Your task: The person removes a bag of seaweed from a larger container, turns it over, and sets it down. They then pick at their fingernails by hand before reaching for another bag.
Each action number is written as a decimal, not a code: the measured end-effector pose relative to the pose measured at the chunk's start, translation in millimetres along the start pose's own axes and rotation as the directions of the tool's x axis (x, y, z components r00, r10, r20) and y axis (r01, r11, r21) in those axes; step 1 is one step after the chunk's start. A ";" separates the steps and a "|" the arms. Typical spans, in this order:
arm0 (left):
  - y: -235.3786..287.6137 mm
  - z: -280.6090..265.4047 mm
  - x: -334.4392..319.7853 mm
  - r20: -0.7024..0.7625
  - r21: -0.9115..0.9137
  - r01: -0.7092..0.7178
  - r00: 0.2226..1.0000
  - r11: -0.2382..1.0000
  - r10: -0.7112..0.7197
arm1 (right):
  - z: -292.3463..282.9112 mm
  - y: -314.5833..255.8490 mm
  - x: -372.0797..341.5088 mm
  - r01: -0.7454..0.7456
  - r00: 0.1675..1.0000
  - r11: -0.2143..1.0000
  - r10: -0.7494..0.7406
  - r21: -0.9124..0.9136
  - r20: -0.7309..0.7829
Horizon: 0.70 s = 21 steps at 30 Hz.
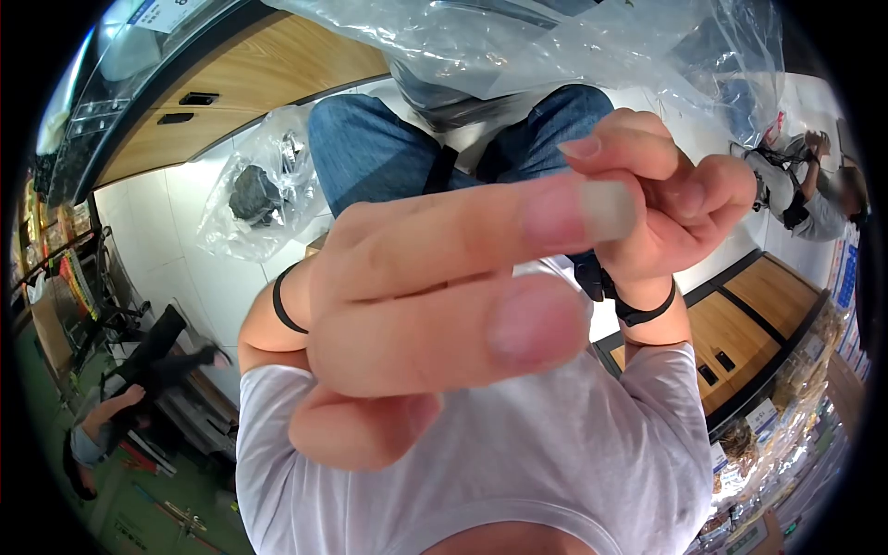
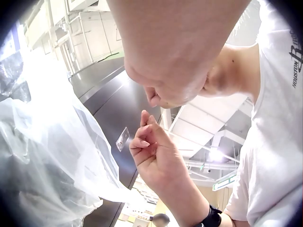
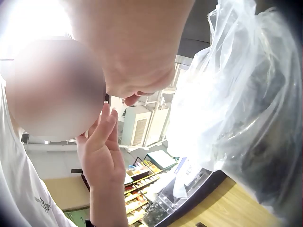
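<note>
My left hand (image 1: pixel 416 296) is raised close to the head camera, with two fingers stretched out to the right and the thumb bent below them. To the right of its fingertips is my right hand (image 1: pixel 680 199), fingers partly curled, a dark band on the wrist. In the head view the left fingertips overlap the right hand. From the left wrist, the right hand (image 2: pixel 158 158) shows its palm side with bent fingers and nothing between them. The right wrist view shows the left hand (image 3: pixel 102 153) with fairly straight fingers near a blurred round area.
A large clear plastic bag (image 1: pixel 573 46) spreads before my knees. Another clear bag (image 1: pixel 222 213) with a dark bundle lies on the pale floor tiles. Wooden cabinets (image 1: pixel 250 83) stand at both sides. Other people (image 1: pixel 814 185) are at the far right and lower left.
</note>
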<state>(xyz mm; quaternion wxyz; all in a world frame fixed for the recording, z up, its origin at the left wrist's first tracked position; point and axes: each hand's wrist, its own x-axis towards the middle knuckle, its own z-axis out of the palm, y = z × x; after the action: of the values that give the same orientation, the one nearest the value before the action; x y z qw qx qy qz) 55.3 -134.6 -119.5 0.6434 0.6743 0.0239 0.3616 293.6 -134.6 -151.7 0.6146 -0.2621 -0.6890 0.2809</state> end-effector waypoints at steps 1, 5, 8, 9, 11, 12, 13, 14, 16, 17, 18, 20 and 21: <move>-0.3 -0.2 -0.3 0.009 0.013 -0.017 1.000 1.000 0.017 | 0.2 -0.7 -0.7 -0.015 1.000 1.000 0.015 0.024 -0.007; -1.1 -5.4 -4.8 0.041 0.037 -0.072 0.997 0.997 0.071 | 2.7 -0.6 2.2 0.013 1.000 1.000 -0.013 0.013 -0.002; -0.3 -12.1 -10.0 0.061 0.052 -0.104 0.993 0.993 0.100 | 4.8 -0.3 5.3 0.058 0.998 0.992 -0.060 0.115 0.013; 0.2 -14.1 -12.0 0.066 0.061 -0.115 0.992 0.992 0.111 | 4.6 -2.6 7.2 0.055 0.998 0.995 -0.059 0.078 0.039; 1.3 -16.3 -14.8 0.075 0.075 -0.129 0.989 0.989 0.124 | 3.8 -3.9 7.3 0.055 0.997 0.998 -0.057 0.038 0.058; 1.4 -17.6 -16.1 0.076 0.088 -0.136 0.989 0.987 0.130 | 3.3 -2.4 7.0 0.070 0.995 0.997 -0.073 0.038 0.066; 1.6 -18.7 -16.7 0.077 0.097 -0.144 0.988 0.985 0.137 | 2.8 -2.0 6.5 0.085 0.993 0.996 -0.087 0.038 0.075; 1.9 -20.1 -17.8 0.073 0.110 -0.149 0.987 0.983 0.141 | 1.5 -3.8 7.9 0.085 0.994 0.996 -0.088 0.035 0.070; 1.6 -20.8 -18.9 0.056 0.140 -0.157 0.987 0.978 0.151 | -1.0 -7.3 13.4 0.175 0.975 0.978 -0.155 -0.117 0.158; 0.6 -20.8 -19.1 0.044 0.154 -0.165 0.986 0.974 0.160 | -0.2 -7.0 13.5 0.176 0.975 0.977 -0.157 -0.117 0.156; -1.6 -20.7 -18.9 0.031 0.176 -0.167 0.986 0.970 0.164 | 1.3 -6.1 13.3 0.259 0.954 0.953 -0.227 -0.158 0.197; -5.5 -18.1 -17.6 -0.014 0.235 -0.175 0.983 0.956 0.183 | 2.6 -5.5 11.7 0.343 0.925 0.920 -0.295 -0.192 0.241; -8.3 -17.0 -16.0 -0.042 0.264 -0.178 0.980 0.948 0.196 | 2.1 -6.4 10.1 0.376 0.915 0.892 -0.313 -0.253 0.254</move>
<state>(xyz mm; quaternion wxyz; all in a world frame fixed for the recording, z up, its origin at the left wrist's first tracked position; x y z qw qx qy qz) 38.2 -126.7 -135.7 0.5115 0.7393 0.0287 0.4371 290.3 -132.1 -140.2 0.5334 -0.1937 -0.8189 0.0860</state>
